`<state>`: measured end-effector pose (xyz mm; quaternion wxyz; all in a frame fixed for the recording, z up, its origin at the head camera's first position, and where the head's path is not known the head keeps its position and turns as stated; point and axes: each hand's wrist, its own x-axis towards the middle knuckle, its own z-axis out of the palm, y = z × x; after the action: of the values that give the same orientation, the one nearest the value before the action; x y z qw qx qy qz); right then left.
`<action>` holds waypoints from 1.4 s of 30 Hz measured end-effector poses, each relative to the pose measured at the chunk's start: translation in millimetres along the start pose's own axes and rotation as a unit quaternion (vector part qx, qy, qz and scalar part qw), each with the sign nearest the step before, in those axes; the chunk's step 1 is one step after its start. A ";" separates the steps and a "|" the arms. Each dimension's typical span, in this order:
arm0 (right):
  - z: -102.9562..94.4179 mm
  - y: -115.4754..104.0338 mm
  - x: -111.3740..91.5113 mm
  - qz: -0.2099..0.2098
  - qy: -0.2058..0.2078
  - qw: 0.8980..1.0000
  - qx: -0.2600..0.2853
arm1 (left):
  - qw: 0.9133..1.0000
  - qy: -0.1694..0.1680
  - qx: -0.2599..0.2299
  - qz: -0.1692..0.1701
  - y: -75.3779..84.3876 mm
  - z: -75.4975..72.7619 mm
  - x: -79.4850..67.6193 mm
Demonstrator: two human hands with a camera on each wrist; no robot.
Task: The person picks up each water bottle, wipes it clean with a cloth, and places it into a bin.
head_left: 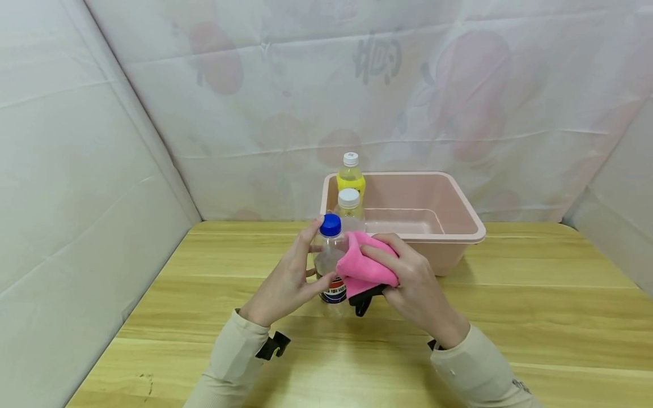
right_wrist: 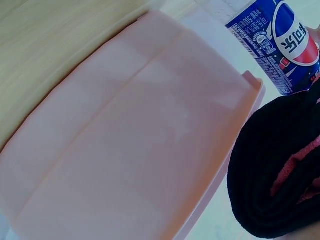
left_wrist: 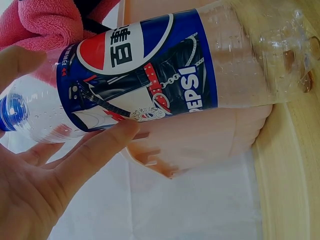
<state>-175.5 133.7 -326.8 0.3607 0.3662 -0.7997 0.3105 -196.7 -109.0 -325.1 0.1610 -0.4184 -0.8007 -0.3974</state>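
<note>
My left hand (head_left: 288,277) holds an upright clear plastic Pepsi bottle (left_wrist: 240,60) with a blue cap (head_left: 330,225), its thumb on one side and fingers round the other. In the left wrist view the blue, red and white label (left_wrist: 145,65) faces the camera. My right hand (head_left: 415,277) grips a bunched cloth (head_left: 364,263), pink on one face and black on the other, right at the bottle's right side. In the right wrist view the cloth's black face (right_wrist: 265,160) shows in folds beside the label, with most of that hand out of sight.
Behind the hands a pale pink plastic basin (head_left: 449,241) stands on the wooden table (head_left: 219,283). A yellow-labelled bottle (head_left: 351,180) with a white cap is at its left end. Another white-capped clear bottle (head_left: 349,205) overlaps the basin just behind the Pepsi bottle. Fabric walls (head_left: 275,113) surround the table.
</note>
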 end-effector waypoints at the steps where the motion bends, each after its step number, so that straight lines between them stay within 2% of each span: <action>1: -0.1 0.3 -0.1 -0.001 -0.001 1.000 0.000 | 1.000 0.000 -0.001 0.000 0.0 0.1 0.1; 6: -2.8 2.8 0.6 -0.007 -0.016 1.000 -0.014 | 1.000 -0.005 -0.020 -0.011 -2.8 -1.7 -0.2; 10: -14.3 9.6 -0.8 0.004 -0.082 0.995 -0.059 | 0.998 0.001 -0.066 -0.023 -6.4 -7.6 -2.3; 15: -31.8 21.4 -4.1 0.031 -0.191 0.977 -0.093 | 0.992 0.037 -0.115 -0.017 -5.7 -19.0 -4.6; 20: -44.1 30.4 -6.4 0.071 -0.262 0.957 -0.100 | 0.993 0.063 -0.103 -0.017 -7.2 -27.5 -6.7; 22: -47.5 33.2 -7.6 0.089 -0.279 0.950 -0.105 | 0.993 0.071 -0.092 -0.005 -9.0 -29.5 -7.2; 28: -52.1 40.6 -11.6 0.120 -0.307 0.938 -0.106 | 0.989 0.098 -0.089 0.061 -16.4 -31.1 -7.2; 33: -52.9 47.7 -15.6 0.119 -0.319 0.935 -0.101 | 0.988 0.104 -0.092 0.073 -19.4 -31.9 -8.5; 36: -54.2 51.0 -17.1 0.116 -0.318 0.936 -0.100 | 0.984 0.101 -0.124 0.075 -18.7 -35.1 -9.3; 42: -57.8 55.6 -16.7 0.116 -0.319 0.935 -0.104 | 0.971 0.098 -0.195 0.096 -15.8 -45.7 -8.2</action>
<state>-192.5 213.6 -321.6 0.0838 0.3107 -0.9376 0.1317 -207.8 -153.9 -309.0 0.1915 -0.4753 -0.6440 -0.5680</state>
